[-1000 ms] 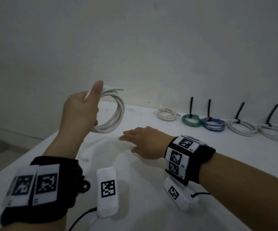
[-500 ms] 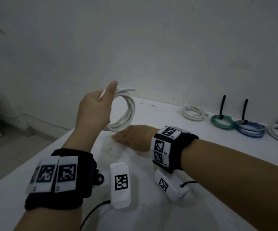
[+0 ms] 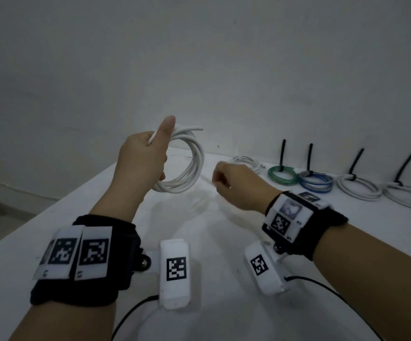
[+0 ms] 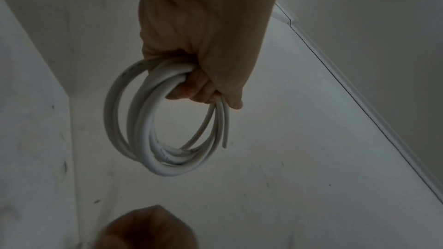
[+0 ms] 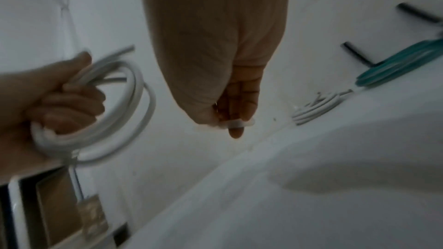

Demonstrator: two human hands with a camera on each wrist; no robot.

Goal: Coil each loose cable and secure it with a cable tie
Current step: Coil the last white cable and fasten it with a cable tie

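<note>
Your left hand grips the coiled white cable upright above the surface, fingers wrapped around the loops. Your right hand pinches a pale strip, apparently a cable tie. Step in hand: securing. Next, thread the strip around the bundled loops. Count along the wall: four tied coils, one untied white coil.

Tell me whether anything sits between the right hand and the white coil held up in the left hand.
Nothing visible does. The right hand pinches a thin pale strip, likely a cable tie, too blurred to confirm. The white coil, gripped by the left hand, hangs above the table, with open air between it and the right hand.
</note>
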